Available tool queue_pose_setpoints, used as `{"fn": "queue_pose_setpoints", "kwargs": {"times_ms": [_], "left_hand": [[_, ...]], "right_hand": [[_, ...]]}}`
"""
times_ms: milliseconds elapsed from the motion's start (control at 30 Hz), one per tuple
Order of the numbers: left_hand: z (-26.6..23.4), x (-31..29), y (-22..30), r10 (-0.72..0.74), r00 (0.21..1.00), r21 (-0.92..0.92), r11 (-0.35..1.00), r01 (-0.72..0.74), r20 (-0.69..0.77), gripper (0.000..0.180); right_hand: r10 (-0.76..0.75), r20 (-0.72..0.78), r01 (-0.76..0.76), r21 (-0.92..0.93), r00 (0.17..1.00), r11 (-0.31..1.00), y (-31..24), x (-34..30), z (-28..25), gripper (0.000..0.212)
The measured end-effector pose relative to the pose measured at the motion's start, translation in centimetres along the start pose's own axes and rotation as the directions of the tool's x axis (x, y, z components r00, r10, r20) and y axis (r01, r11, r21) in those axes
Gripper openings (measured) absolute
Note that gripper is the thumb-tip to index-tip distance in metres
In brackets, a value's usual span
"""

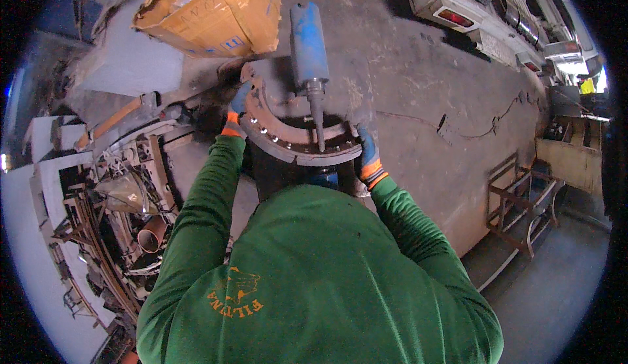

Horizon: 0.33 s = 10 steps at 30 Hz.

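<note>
A curved, rust-brown brake shoe (282, 132) with a grey lining along its near edge lies in front of my body. Shiny rivets dot its inner face. My left hand (238, 107), in a blue glove with an orange cuff, is closed around the shoe's left side. Gloved the same way, my right hand (369, 152) grips its right end, the fingers partly hidden. From above, a blue cylinder (309, 43) with a narrow metal rod (317, 116) reaches down, the rod's tip at the shoe's rivet row. A dark stand (271, 175) sits below, mostly hidden.
Beyond my left hand stands an open cardboard box (219, 20). Metal parts and an orange-brown pipe (152, 234) crowd the left side. At right are a rusty metal frame (517, 203), a wooden box (569, 154) and a cable (481, 135) on the floor. White vehicle parts (438, 0) lie far right.
</note>
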State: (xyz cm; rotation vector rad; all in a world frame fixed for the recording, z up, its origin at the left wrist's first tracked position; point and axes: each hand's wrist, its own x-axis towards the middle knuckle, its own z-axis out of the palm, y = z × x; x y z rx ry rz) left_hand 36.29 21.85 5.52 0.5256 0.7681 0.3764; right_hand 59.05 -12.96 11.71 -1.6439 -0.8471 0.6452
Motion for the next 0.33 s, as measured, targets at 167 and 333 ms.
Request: {"fn": "queue_pose_setpoints", "kwargs": {"times_ms": [167, 333], "left_hand": [[2.9, -1.8, 0.3, -0.106, 0.992, -0.12, 0.986, 0.114, 0.069, 0.042], [1.2, -5.0, -1.8, 0.147, 0.988, -0.147, 0.977, -0.151, -0.041, 0.042]], "right_hand": [[0.25, 0.027, -0.243, 0.352, 0.968, 0.904, -0.1, 0.4, -0.1, 0.048], [0.271, 0.06, -0.274, 0.369, 0.961, 0.888, 1.3, 0.7, -0.6, 0.046]]}}
